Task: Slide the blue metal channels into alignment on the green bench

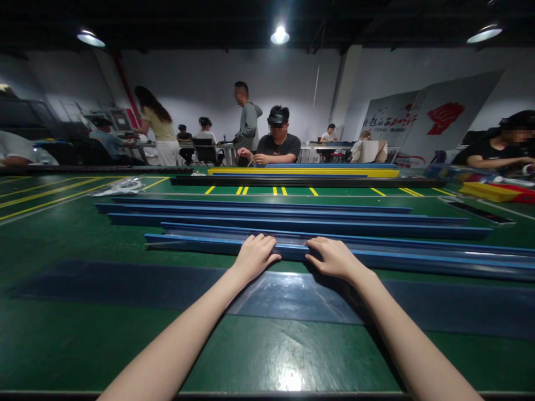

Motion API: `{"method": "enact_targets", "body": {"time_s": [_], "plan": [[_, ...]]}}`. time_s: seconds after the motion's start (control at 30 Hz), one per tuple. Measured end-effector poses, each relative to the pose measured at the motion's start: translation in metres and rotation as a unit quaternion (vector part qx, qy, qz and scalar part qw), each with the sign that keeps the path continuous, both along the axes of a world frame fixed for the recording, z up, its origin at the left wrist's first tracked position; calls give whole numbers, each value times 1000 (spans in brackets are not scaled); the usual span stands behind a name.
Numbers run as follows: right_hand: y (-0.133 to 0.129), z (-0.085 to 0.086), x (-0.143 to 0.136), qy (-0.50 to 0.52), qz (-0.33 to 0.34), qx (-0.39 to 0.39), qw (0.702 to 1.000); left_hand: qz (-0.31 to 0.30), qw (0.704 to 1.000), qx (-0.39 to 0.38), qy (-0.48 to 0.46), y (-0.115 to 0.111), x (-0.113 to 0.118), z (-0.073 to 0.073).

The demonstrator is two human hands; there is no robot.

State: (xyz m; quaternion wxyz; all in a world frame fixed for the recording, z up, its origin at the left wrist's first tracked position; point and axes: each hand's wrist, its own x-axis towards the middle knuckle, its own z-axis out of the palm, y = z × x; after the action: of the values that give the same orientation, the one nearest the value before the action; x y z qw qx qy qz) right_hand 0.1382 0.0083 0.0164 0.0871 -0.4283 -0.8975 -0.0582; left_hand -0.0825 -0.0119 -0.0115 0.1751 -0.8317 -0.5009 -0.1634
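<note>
A long blue channel (200, 243) with raised side walls lies across the green table in front of me. My left hand (258, 253) grips its near wall left of the middle, fingers curled over the edge and thumb on the front. A short way to the right, my right hand (330, 256) holds the same channel with fingers bent over its near wall. Between my hands a stretch of the wall shows bare. Closer to me, a flat, shiny translucent strip (288, 298) lies under my forearms, running left and right.
More blue channels (292, 223) lie parallel beyond. Farther off are a black rail (309, 181) and a yellow rail (301, 171). A phone (478, 211) and a yellow tray (487, 191) are at right, a crumpled plastic bag (119, 186) at left. A person (279, 142) sits opposite.
</note>
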Motion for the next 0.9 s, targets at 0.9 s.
{"method": "enact_targets", "body": {"time_s": [0.9], "plan": [[6, -1, 6, 30, -16, -23, 999, 10, 1000, -14, 7, 1, -1, 1]]}}
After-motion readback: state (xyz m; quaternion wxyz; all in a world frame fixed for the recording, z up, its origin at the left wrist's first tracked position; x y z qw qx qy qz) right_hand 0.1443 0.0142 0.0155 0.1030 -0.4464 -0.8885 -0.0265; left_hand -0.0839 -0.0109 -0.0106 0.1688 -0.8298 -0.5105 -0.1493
